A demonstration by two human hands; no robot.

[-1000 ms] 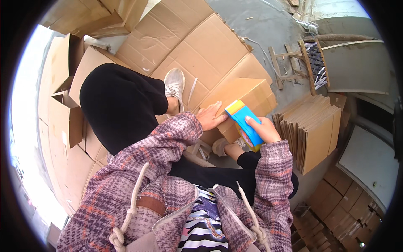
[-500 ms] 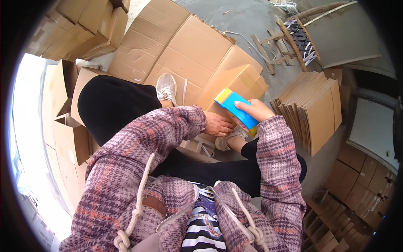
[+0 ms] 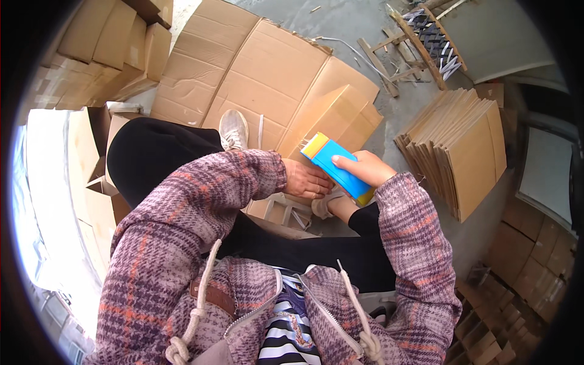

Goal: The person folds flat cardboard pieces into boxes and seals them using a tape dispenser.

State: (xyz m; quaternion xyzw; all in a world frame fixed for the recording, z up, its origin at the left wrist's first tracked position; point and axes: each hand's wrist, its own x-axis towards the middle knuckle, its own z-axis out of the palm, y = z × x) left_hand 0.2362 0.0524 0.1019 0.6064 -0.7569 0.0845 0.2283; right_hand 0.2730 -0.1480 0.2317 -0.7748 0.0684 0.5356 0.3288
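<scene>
My right hand [image 3: 363, 168] grips a blue and yellow tape dispenser [image 3: 342, 162], thumb on top of its blue face. The dispenser's yellow end points up and left, over a closed brown carton [image 3: 347, 112]. My left hand [image 3: 308, 180] lies with fingers stretched out and close together against the carton's near part, just left of the dispenser. The dispenser partly hides the carton, and what lies under my left fingers is hidden. The carton stands between my feet on a large flattened cardboard sheet [image 3: 258, 67].
To the right stands a stack of flat folded cartons [image 3: 459, 152]. A wooden stool frame with woven straps [image 3: 433, 39] lies beyond it. Piled cartons [image 3: 100, 42] rise at the far left, with open boxes [image 3: 106, 194] beside my knee. More cartons [image 3: 529, 243] fill the lower right.
The view has shifted slightly, so the surroundings sit a little differently. The dispenser stays in my right hand above the carton, its blue face turned a little more upward; my left hand keeps its place.
</scene>
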